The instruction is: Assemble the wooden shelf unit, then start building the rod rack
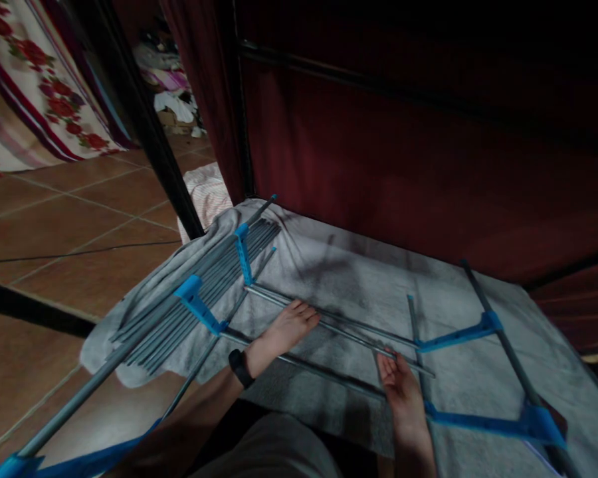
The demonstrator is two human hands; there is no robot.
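A thin grey metal tube (349, 336) slants across the middle, with both of my hands on it. My left hand (295, 324), below a dark wristband (240, 368), is closed over the tube from above. My right hand (395, 377) grips it from below near its right end, which sticks out past the fingers. Just behind runs a parallel tube, joined at the right to a blue plastic bracket (456, 335). Nearer my body, another crossbar (333, 378) passes below both hands. More blue brackets (199, 305) join the frame's tubes on the left.
Several loose grey tubes (212, 279) lie side by side at the left on a grey blanket (373, 259). Dark posts (154, 133) and a dark red curtain (403, 166) bound the bed. Tiled floor (80, 212) extends left, crossed by a thin cable (104, 249).
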